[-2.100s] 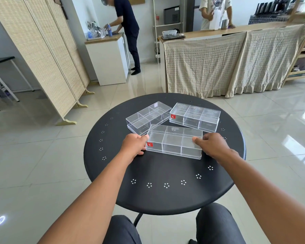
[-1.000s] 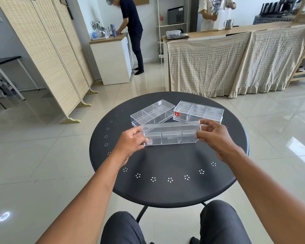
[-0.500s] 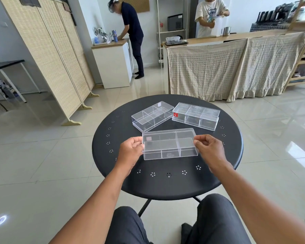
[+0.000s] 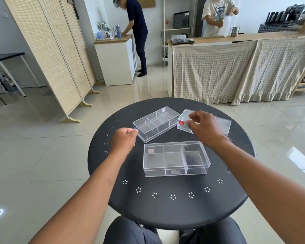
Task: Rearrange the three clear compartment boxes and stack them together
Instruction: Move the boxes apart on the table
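Observation:
Three clear compartment boxes lie on a round black table [image 4: 165,206]. The near box [image 4: 175,158] rests open side up in the middle, free of both hands. Behind it a second box [image 4: 156,123] lies slanted, open side up. At the back right the third box [image 4: 222,125], with a red sticker, lies upside down, partly hidden by my right hand [image 4: 203,127], which hovers over its left end with fingers curled and apart, holding nothing. My left hand [image 4: 124,140] is a loose fist at the slanted box's near left corner; whether it touches is unclear.
My knees show under the table's near edge. Beyond the table are a glossy tiled floor, a folding woven screen [image 4: 48,50] at the left, a white cabinet [image 4: 115,60], and a cloth-draped counter [image 4: 236,67]. Two people stand far behind at those counters.
Both hands turned the near box open side up, set it on the table and let go. They then moved back toward the two far boxes.

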`<state>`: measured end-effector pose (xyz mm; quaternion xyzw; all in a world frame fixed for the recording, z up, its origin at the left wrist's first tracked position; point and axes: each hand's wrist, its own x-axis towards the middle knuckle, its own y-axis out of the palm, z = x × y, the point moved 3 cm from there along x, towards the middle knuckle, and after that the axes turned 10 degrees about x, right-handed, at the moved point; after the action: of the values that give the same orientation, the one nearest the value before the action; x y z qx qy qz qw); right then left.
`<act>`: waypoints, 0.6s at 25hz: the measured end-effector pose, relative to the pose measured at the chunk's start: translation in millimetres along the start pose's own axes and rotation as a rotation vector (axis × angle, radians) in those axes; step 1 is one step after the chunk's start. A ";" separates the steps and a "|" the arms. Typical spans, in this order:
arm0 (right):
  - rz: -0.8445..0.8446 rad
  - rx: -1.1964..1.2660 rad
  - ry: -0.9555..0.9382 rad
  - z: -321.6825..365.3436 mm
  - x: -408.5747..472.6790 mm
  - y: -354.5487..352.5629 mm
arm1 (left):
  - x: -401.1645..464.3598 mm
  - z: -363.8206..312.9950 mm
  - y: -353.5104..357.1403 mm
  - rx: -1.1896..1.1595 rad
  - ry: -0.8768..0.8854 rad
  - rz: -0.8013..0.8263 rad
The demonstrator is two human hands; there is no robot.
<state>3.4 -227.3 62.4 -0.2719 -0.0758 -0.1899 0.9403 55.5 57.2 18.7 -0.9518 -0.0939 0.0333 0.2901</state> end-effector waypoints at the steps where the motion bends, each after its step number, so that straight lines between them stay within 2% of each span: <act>1: 0.023 -0.029 -0.011 4.2 21.4 10.3 | 14.0 -4.0 7.6 0.056 -0.002 0.022; 7: 0.166 -0.203 0.065 5.1 117.9 74.3 | 70.3 1.8 37.5 0.241 -0.067 0.125; 11: 0.301 -0.355 0.145 -5.3 146.0 101.9 | 101.9 24.0 24.8 0.091 -0.154 0.129; 15: 0.385 -0.401 0.258 -10.0 150.1 118.1 | 122.3 31.2 14.6 -0.056 -0.259 0.200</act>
<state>188.4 -188.1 33.9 -0.4349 0.1361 -0.0525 0.8886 174.0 86.6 -16.3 -0.9519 -0.0360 0.1816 0.2443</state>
